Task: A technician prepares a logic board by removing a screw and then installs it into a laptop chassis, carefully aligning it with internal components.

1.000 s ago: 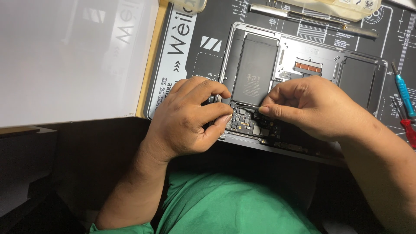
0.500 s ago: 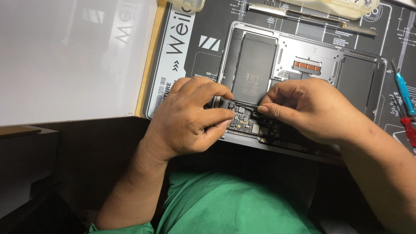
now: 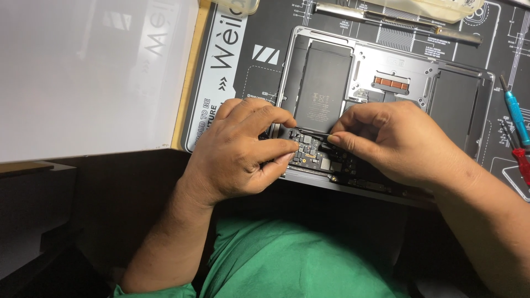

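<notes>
Hands unmoved, left hand (image 3: 243, 152), right hand (image 3: 397, 140) pinching circuit board (image 3: 310, 153)

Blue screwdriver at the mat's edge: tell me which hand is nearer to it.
Right. The right hand works on the open laptop, with the blue screwdriver off to its outer side. The left hand sits farther away, beyond the right hand.

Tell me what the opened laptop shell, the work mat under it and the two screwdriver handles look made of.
Laptop shell: likely metal, matte silver-grey with crisp edges. Work mat: probably rubbery sheet, matte black, lying flat with white printing. Screwdriver handles, blue and red: apparently glossy plastic.
</notes>
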